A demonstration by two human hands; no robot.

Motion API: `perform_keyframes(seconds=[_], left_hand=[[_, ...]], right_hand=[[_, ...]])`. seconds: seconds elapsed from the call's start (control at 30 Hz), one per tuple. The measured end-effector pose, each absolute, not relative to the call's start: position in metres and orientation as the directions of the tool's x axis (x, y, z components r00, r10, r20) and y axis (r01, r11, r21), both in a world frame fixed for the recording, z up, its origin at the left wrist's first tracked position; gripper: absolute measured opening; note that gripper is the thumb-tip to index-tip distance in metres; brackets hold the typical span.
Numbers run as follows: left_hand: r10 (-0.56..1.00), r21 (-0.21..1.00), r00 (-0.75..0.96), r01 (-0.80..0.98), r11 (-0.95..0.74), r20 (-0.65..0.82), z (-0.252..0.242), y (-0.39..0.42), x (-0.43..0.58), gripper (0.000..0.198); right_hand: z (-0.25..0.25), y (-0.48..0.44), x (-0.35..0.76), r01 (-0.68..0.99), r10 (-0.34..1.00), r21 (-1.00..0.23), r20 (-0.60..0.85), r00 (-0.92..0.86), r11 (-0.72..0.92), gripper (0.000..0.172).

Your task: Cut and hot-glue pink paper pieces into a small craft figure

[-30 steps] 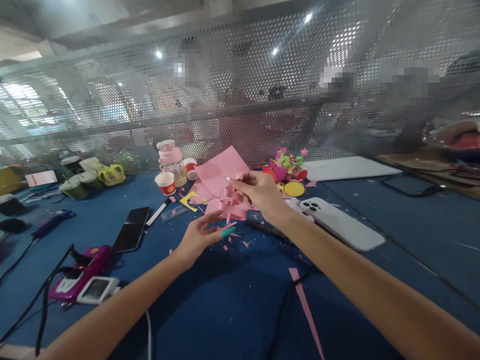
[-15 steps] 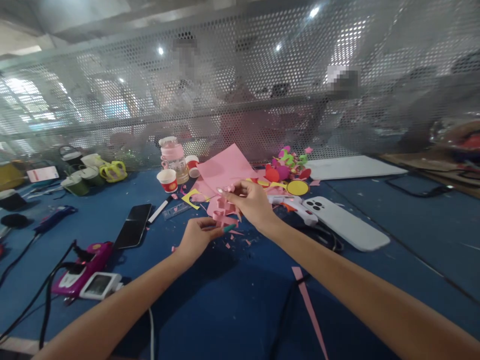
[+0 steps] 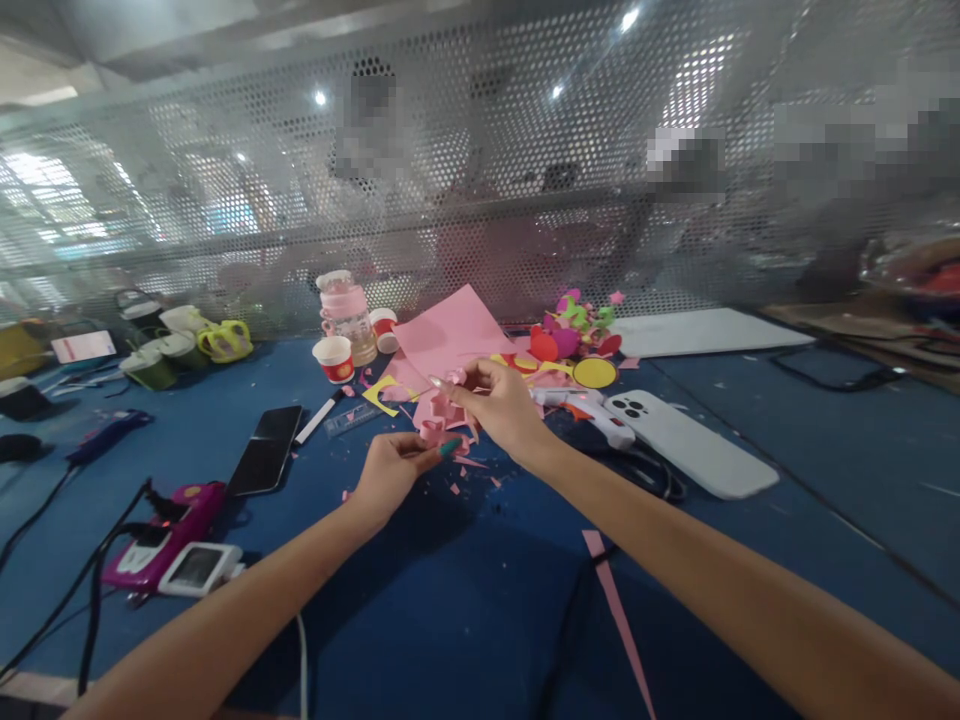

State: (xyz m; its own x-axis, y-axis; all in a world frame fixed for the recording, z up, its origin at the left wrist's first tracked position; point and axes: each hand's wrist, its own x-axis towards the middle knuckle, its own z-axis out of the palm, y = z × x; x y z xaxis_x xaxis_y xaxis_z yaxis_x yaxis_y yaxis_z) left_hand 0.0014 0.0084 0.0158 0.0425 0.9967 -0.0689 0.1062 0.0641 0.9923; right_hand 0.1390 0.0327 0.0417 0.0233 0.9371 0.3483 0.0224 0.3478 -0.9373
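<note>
My left hand pinches a small pink foam cutout between thumb and fingertips; a teal nail shows on the thumb. Just above and to the right, my right hand is closed at the fingertips on the upper part of the same pink piece, whose exact shape is partly hidden by the fingers. Behind both hands lies a large pink foam sheet. Pink scraps are strewn on the blue table under the hands. A yellow disc and a white glue gun lie right of my right hand.
Left are a black phone, a white marker, a purple power strip and a paper cup. Right lies a white phone. Colourful flower pieces stand at the back, before a perforated metal screen. A cable runs in front.
My left hand has shifted slightly up, and the pink cutout has turned a little in the fingers. My right hand has hardly moved.
</note>
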Motion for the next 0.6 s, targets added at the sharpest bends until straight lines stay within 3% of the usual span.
perform_keyframes(seconds=[0.13, 0.27, 0.6], left_hand=[[0.995, 0.994, 0.054, 0.072, 0.083, -0.087, 0.017, 0.008, 0.002, 0.021], [0.988, 0.991, 0.097, -0.049, 0.128, -0.123, 0.017, 0.009, 0.003, 0.047], [0.979, 0.991, 0.169, -0.049, 0.121, -0.111, 0.014, 0.01, 0.001, 0.037]], right_hand=[[0.041, 0.037, 0.144, 0.067, 0.933, -0.933, 0.357, 0.052, 0.353, 0.029], [0.042, 0.043, 0.15, 0.113, 0.918, -0.922, 0.381, 0.107, 0.369, 0.029], [0.04, 0.038, 0.147, 0.097, 0.924, -0.925, 0.375, 0.079, 0.367, 0.037]])
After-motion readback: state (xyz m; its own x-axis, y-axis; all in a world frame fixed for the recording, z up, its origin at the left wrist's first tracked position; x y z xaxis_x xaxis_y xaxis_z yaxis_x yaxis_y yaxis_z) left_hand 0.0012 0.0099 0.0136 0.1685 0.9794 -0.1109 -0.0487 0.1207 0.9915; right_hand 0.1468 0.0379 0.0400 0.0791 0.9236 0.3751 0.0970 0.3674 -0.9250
